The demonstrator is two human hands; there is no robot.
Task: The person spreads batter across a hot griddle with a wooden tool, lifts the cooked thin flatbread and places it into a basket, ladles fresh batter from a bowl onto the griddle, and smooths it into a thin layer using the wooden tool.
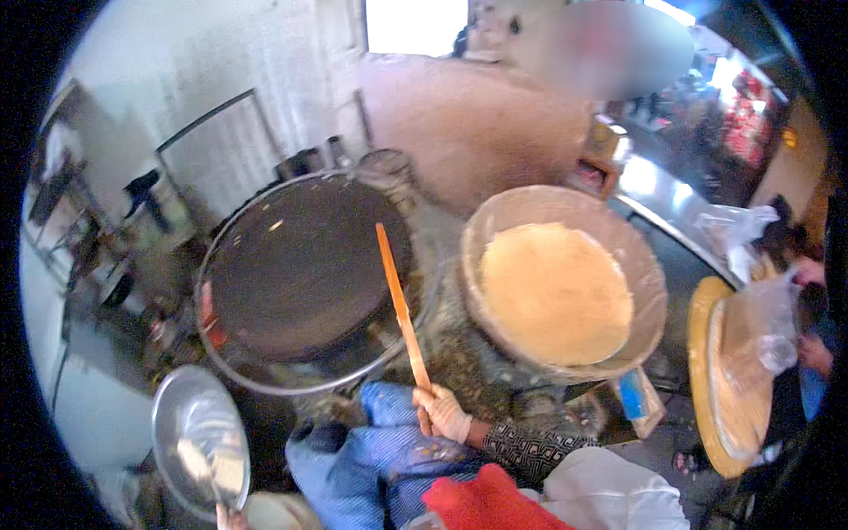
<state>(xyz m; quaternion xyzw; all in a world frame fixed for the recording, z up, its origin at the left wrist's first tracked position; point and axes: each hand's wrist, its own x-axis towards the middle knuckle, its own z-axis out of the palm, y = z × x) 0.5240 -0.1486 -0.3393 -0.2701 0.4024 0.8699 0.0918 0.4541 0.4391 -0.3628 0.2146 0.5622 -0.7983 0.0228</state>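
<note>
My right hand [444, 414], which appears to wear a thin pale glove, grips the lower end of a long flat wooden stick [399, 301]. Its far end reaches over the right side of a large round dark griddle [298, 278] with a metal rim. At the bottom edge, part of my left hand [230, 518] shows beside a tilted metal bowl [162, 424]; its grip is unclear. Pale yellow pieces [228, 470] lie in that bowl, near a blurred grey shape. Right of the griddle stands a wide round tub [646, 311] holding smooth pale orange batter [556, 291].
At right, a round yellow board [701, 331] carries flat, thin food. Another person's hands [811, 351] hold a clear plastic bag [762, 318] over it. A metal-edged counter [689, 232] runs behind. A blue-and-tan block [639, 401] sits below the tub.
</note>
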